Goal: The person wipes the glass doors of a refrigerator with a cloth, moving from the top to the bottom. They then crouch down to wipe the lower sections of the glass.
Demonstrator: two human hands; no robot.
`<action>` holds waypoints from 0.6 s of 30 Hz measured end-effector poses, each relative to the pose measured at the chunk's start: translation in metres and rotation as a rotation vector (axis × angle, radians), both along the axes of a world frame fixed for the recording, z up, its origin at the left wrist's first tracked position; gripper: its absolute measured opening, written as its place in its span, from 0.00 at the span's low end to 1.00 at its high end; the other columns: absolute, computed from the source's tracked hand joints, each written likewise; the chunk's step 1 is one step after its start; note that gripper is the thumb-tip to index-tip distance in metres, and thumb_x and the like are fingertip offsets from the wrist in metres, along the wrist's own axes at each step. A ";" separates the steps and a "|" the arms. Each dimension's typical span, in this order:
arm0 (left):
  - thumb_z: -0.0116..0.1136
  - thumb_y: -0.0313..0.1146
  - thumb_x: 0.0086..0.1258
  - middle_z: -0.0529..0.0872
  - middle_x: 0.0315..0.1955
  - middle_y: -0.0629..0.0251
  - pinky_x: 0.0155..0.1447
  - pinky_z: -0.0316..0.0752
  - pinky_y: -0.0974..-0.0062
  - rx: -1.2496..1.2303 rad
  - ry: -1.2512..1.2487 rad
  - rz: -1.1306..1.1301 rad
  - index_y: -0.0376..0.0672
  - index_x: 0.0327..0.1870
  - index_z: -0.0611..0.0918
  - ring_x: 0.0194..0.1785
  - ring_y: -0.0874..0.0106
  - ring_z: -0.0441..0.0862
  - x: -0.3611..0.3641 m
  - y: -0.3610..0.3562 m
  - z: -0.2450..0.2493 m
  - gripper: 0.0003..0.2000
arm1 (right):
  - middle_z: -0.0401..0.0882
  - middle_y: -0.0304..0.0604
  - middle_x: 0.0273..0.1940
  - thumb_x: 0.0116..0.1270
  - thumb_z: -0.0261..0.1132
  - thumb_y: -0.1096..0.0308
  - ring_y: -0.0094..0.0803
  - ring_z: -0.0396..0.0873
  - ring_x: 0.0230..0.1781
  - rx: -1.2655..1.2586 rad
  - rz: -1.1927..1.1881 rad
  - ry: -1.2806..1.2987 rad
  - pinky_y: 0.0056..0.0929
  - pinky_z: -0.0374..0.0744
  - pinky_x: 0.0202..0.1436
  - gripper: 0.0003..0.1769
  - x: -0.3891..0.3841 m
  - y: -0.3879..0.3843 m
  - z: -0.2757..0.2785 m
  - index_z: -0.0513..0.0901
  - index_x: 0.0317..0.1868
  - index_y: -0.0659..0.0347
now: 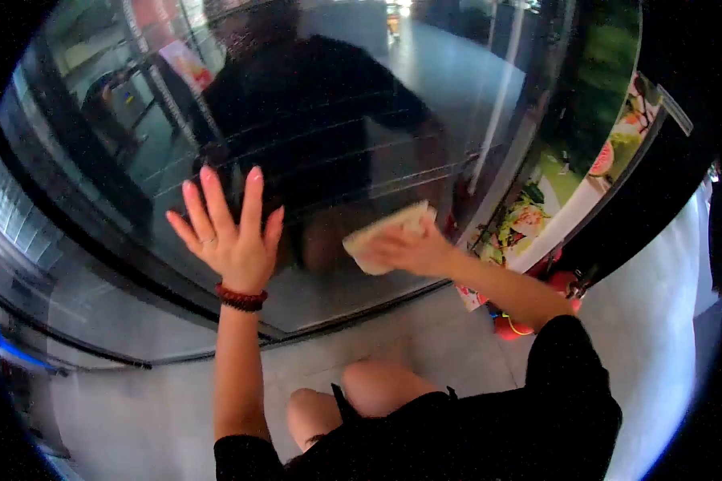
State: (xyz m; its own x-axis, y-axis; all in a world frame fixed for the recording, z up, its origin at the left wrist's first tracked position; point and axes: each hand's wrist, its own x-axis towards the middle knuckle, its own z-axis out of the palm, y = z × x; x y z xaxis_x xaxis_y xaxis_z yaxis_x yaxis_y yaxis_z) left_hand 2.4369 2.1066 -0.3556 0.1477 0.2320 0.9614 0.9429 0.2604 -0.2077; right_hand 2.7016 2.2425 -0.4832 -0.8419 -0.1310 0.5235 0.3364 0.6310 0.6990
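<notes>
My left hand (233,240) lies flat against a dark glass panel (321,168), fingers spread, with a ring on one finger and a dark red beaded bracelet (241,297) at the wrist. To its right, my right hand (409,248) presses a pale yellowish cloth (381,232) to the lower part of the same glass. That hand is somewhat blurred, and its fingers lie over the cloth. The glass shows a dark reflection of a person and faint streaks.
Right of the glass stands a panel with printed fruit and food pictures (529,212). Red objects (509,327) sit on the floor near its foot. A dark frame edge (353,318) runs along the glass bottom, above a grey tiled floor (152,417). My bent knees are below.
</notes>
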 end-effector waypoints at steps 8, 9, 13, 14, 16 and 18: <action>0.48 0.54 0.70 0.65 0.68 0.48 0.72 0.45 0.42 0.020 0.045 0.035 0.60 0.62 0.77 0.71 0.46 0.60 -0.005 0.004 -0.003 0.22 | 0.57 0.33 0.72 0.64 0.53 0.47 0.42 0.50 0.74 0.127 -0.106 0.220 0.69 0.53 0.63 0.25 0.047 0.040 0.009 0.75 0.62 0.30; 0.48 0.55 0.71 0.65 0.68 0.48 0.72 0.46 0.42 0.026 0.047 0.046 0.59 0.62 0.77 0.71 0.46 0.60 -0.005 0.005 -0.003 0.22 | 0.55 0.36 0.73 0.65 0.52 0.44 0.47 0.47 0.75 0.143 -0.115 0.308 0.75 0.49 0.65 0.24 0.046 0.045 0.045 0.77 0.60 0.30; 0.42 0.54 0.74 0.64 0.70 0.50 0.73 0.47 0.44 0.052 0.084 0.045 0.55 0.64 0.75 0.72 0.48 0.59 0.001 0.006 0.001 0.23 | 0.56 0.43 0.74 0.67 0.52 0.45 0.45 0.50 0.75 0.061 -0.174 0.608 0.55 0.40 0.74 0.27 0.040 0.041 0.201 0.74 0.66 0.38; 0.40 0.54 0.76 0.63 0.70 0.51 0.73 0.48 0.45 0.057 0.101 0.049 0.54 0.65 0.74 0.72 0.49 0.59 0.003 0.006 0.002 0.24 | 0.58 0.40 0.73 0.65 0.55 0.44 0.46 0.56 0.71 0.064 -0.136 0.695 0.61 0.48 0.70 0.28 0.039 0.047 0.231 0.71 0.67 0.31; 0.40 0.54 0.76 0.63 0.70 0.51 0.73 0.47 0.46 0.057 0.102 0.047 0.54 0.66 0.73 0.72 0.49 0.59 0.003 0.007 0.002 0.24 | 0.48 0.45 0.76 0.73 0.47 0.47 0.47 0.48 0.75 0.187 -0.288 0.722 0.53 0.47 0.73 0.30 0.039 0.042 0.291 0.63 0.72 0.45; 0.40 0.54 0.76 0.63 0.70 0.52 0.73 0.48 0.46 0.060 0.101 0.060 0.54 0.67 0.72 0.73 0.49 0.59 0.001 0.006 0.001 0.24 | 0.49 0.46 0.76 0.75 0.43 0.48 0.46 0.50 0.75 0.217 -0.117 0.848 0.52 0.45 0.74 0.30 0.043 0.062 0.338 0.61 0.73 0.46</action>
